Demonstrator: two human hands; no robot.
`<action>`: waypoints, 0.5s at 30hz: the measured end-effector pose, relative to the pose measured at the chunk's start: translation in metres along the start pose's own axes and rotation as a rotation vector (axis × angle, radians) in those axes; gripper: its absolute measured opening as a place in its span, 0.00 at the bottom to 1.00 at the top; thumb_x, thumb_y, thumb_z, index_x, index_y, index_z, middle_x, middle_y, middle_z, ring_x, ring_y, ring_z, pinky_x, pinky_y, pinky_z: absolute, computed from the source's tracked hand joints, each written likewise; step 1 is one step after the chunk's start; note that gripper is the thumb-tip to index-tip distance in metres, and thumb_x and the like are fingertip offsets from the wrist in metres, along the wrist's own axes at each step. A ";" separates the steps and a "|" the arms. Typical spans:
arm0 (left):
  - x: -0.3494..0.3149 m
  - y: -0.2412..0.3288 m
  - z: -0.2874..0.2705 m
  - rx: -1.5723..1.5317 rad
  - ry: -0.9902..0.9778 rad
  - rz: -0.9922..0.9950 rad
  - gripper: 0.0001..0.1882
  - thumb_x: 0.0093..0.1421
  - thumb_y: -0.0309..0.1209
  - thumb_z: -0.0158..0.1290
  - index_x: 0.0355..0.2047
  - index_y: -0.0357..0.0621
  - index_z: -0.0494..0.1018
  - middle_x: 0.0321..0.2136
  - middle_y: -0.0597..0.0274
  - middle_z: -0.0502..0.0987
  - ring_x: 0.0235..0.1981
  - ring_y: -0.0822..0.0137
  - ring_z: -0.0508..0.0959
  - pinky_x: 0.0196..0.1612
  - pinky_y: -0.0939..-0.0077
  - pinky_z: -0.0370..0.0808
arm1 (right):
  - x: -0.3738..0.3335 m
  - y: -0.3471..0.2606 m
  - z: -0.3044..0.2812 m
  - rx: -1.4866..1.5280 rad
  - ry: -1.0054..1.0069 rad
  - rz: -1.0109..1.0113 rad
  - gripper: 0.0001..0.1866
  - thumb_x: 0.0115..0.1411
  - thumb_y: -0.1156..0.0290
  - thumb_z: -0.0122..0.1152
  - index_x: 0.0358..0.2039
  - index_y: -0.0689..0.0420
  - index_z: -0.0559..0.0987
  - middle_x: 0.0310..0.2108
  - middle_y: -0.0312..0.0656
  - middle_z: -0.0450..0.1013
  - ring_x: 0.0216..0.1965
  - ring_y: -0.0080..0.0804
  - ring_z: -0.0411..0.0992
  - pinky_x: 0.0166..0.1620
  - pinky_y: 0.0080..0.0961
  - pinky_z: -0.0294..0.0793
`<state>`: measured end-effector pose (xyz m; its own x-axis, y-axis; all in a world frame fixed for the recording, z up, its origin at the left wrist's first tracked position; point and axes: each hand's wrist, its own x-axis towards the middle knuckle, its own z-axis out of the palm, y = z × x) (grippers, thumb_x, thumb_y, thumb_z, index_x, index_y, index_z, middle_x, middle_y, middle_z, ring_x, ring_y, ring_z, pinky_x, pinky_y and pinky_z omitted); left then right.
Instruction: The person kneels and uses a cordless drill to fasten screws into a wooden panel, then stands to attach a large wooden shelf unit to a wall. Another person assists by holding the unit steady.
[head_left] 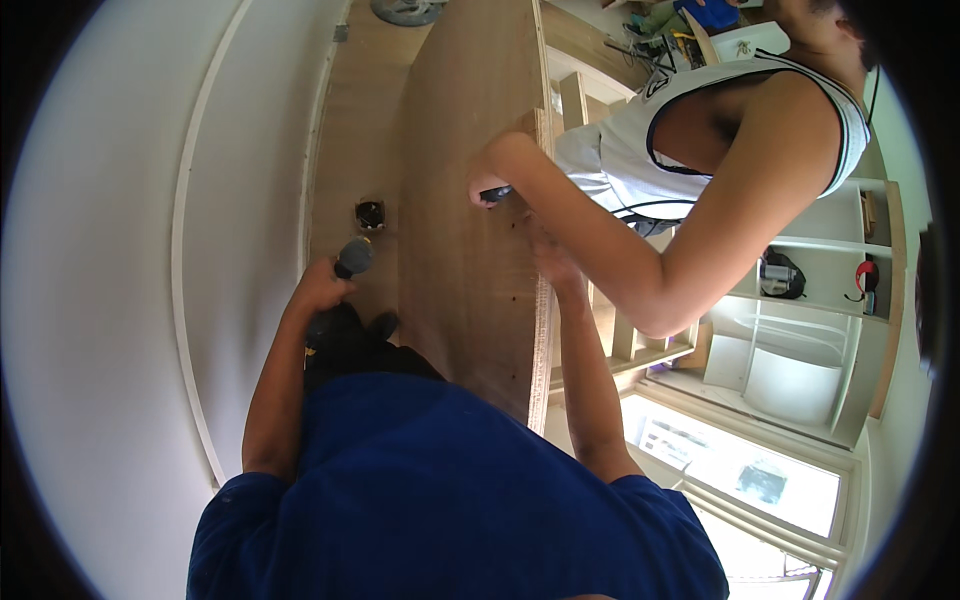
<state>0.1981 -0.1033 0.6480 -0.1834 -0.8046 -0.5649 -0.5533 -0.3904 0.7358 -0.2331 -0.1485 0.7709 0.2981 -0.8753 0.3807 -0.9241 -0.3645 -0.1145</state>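
Your left grip [322, 287] is wrapped round the tool [356, 256] at eleven o'clock, off the panel [455, 300] at twelve, perhaps to leave the wood free for the co-worker's hand [489, 172] working across it. Your right grip [552, 260] rests at one o'clock by the panel's near-side edge, seemingly to steady it, though I cannot tell how wide its blurred fingers are spread.

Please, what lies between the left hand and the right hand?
In the head view: the grey tool in the left hand, a floor strip, then the wooden panel.
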 end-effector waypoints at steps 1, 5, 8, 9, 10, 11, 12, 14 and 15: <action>0.002 -0.004 -0.001 0.016 -0.023 -0.037 0.21 0.48 0.38 0.67 0.35 0.30 0.82 0.27 0.44 0.84 0.28 0.54 0.86 0.39 0.59 0.81 | 0.007 -0.009 -0.004 0.011 0.022 0.001 0.20 0.68 0.67 0.61 0.59 0.58 0.77 0.48 0.52 0.79 0.50 0.47 0.76 0.56 0.41 0.73; 0.011 0.000 -0.006 0.038 -0.125 -0.202 0.19 0.49 0.40 0.67 0.28 0.32 0.82 0.22 0.47 0.83 0.24 0.55 0.85 0.36 0.59 0.80 | 0.047 -0.048 -0.041 0.325 -0.164 0.463 0.30 0.64 0.67 0.63 0.66 0.61 0.70 0.47 0.58 0.78 0.47 0.53 0.77 0.50 0.45 0.76; 0.021 0.016 -0.007 0.046 -0.151 -0.204 0.19 0.50 0.40 0.66 0.27 0.32 0.81 0.20 0.48 0.82 0.22 0.55 0.85 0.34 0.59 0.80 | 0.045 -0.046 -0.040 0.455 -0.228 0.698 0.36 0.62 0.64 0.64 0.68 0.62 0.67 0.47 0.63 0.77 0.47 0.60 0.77 0.48 0.49 0.75; 0.023 0.019 -0.007 0.025 -0.141 -0.186 0.19 0.50 0.40 0.66 0.26 0.32 0.81 0.19 0.48 0.82 0.21 0.55 0.85 0.34 0.59 0.80 | 0.046 -0.046 -0.040 0.453 -0.210 0.685 0.37 0.60 0.63 0.65 0.68 0.62 0.67 0.46 0.64 0.77 0.46 0.61 0.77 0.47 0.50 0.75; 0.025 0.021 -0.006 0.003 -0.128 -0.170 0.19 0.50 0.40 0.66 0.26 0.31 0.81 0.19 0.48 0.81 0.21 0.56 0.85 0.34 0.59 0.80 | 0.048 -0.047 -0.040 0.403 -0.242 0.710 0.38 0.61 0.61 0.65 0.68 0.62 0.67 0.45 0.63 0.77 0.44 0.57 0.78 0.48 0.46 0.76; 0.030 0.020 -0.004 -0.027 -0.135 -0.174 0.18 0.50 0.39 0.66 0.26 0.31 0.80 0.19 0.48 0.81 0.21 0.56 0.85 0.34 0.59 0.80 | 0.050 -0.049 -0.043 0.425 -0.250 0.744 0.38 0.60 0.61 0.65 0.68 0.63 0.67 0.44 0.63 0.77 0.43 0.55 0.77 0.48 0.44 0.76; 0.036 0.017 -0.002 -0.059 -0.139 -0.179 0.18 0.50 0.38 0.65 0.26 0.31 0.80 0.19 0.49 0.81 0.21 0.56 0.85 0.34 0.58 0.80 | 0.056 -0.055 -0.049 0.449 -0.258 0.774 0.38 0.60 0.61 0.66 0.68 0.63 0.67 0.43 0.62 0.77 0.43 0.54 0.77 0.48 0.43 0.76; 0.043 0.012 0.003 -0.099 -0.134 -0.204 0.17 0.50 0.37 0.65 0.27 0.30 0.80 0.20 0.49 0.81 0.21 0.57 0.85 0.33 0.58 0.80 | 0.056 -0.054 -0.049 0.503 -0.288 0.802 0.39 0.60 0.61 0.67 0.68 0.63 0.67 0.44 0.59 0.77 0.43 0.48 0.76 0.49 0.39 0.75; 0.047 0.012 0.002 -0.107 -0.127 -0.217 0.17 0.49 0.36 0.65 0.28 0.30 0.80 0.20 0.49 0.81 0.21 0.57 0.84 0.32 0.58 0.80 | 0.053 -0.047 -0.045 0.529 -0.305 0.799 0.39 0.60 0.61 0.67 0.68 0.63 0.66 0.45 0.55 0.77 0.44 0.45 0.76 0.49 0.38 0.75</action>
<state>0.1807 -0.1451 0.6295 -0.1739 -0.6375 -0.7506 -0.5031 -0.5977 0.6242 -0.1849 -0.1640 0.8377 -0.2465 -0.9418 -0.2285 -0.6770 0.3360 -0.6548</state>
